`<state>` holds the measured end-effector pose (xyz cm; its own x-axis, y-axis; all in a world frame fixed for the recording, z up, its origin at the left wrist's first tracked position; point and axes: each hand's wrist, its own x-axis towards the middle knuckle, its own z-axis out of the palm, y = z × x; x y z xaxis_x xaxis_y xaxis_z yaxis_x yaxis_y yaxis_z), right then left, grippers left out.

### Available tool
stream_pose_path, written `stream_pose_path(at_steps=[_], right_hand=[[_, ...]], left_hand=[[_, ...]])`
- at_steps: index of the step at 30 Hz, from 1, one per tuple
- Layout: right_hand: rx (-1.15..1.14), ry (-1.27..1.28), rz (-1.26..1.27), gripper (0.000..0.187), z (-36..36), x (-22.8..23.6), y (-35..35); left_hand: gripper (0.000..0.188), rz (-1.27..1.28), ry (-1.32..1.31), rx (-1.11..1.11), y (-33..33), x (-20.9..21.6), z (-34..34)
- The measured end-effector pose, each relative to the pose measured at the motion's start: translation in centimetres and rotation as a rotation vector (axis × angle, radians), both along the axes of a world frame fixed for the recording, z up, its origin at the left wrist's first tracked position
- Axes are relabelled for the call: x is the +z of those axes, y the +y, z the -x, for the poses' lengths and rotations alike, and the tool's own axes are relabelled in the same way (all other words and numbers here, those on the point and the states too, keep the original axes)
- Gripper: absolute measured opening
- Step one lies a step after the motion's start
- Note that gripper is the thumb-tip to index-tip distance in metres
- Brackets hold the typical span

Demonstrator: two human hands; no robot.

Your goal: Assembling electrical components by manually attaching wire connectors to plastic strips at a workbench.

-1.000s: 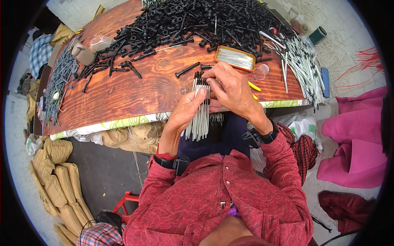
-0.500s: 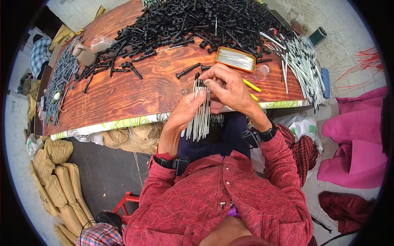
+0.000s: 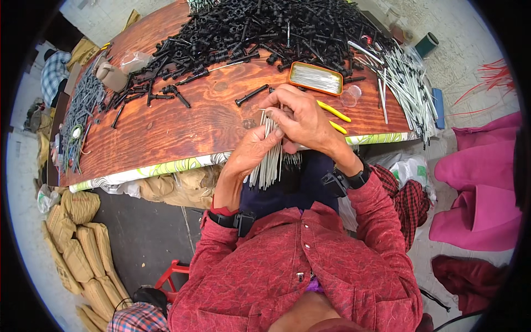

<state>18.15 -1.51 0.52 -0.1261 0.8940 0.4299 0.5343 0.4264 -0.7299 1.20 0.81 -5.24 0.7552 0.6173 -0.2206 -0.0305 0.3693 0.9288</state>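
Note:
Just beyond the near edge of the table, my left hand point(image 3: 250, 154) is closed around a bundle of thin pale rods point(image 3: 266, 169), whose lower ends fan out below the palm. My right hand point(image 3: 305, 119) bends over the upper ends of the bundle. Its thumb and index finger come together there, and what lies between them is hidden. Past my right hand sits an open orange-rimmed tin point(image 3: 318, 80) of thin silvery needles. Yellow-handled pliers point(image 3: 335, 113) lie partly behind that hand, next to a small clear round lid point(image 3: 350, 96).
A large heap of black plastic parts point(image 3: 238, 33) covers the table's far side. Grey small parts point(image 3: 83, 102) pile up at the left, by a beige container point(image 3: 110, 74). White tubes with black ends point(image 3: 409, 88) spread over the right edge. Another person point(image 3: 54, 72) is at the far left.
My right hand has shifted slightly left and curled further over the bundle's upper ends, covering the dark tips that showed before. More of the yellow pliers shows.

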Motion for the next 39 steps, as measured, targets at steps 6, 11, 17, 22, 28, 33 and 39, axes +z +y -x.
stream_pose_path(at_steps=[6, 11, 17, 22, 28, 33, 39], right_hand=[[0.037, 0.008, -0.023, 0.014, -1.0, 0.7, -0.5], [-0.025, 0.063, 0.054, 0.017, -3.3, -0.1, -2.0], [-0.024, -0.019, 0.043, 0.028, -2.3, -0.5, -1.8], [0.140, 0.249, 0.125, 0.041, -2.5, -1.6, -1.7], [0.466, 0.551, 0.433, 0.078, -1.4, -4.6, -3.3], [0.590, 0.588, 0.743, 0.108, 0.2, -9.8, -5.9], [0.696, 1.194, 0.735, 0.098, 3.3, -14.8, -6.7]], left_hand=[[0.033, -0.186, -0.013, -0.081, 0.3, -0.4, 0.7], [0.030, -0.110, -0.111, 0.025, 0.1, -0.1, 1.0], [0.030, -0.159, -0.125, 0.006, -0.3, 0.4, 0.7], [0.028, -0.186, -0.162, 0.005, -1.0, 0.2, 1.8], [0.032, -0.205, -0.448, -0.152, -2.3, 1.5, 3.5], [0.032, -0.189, -0.502, -0.226, -2.2, 2.1, 5.0], [0.031, -0.065, -0.295, -0.163, -2.1, -2.0, 4.8]])
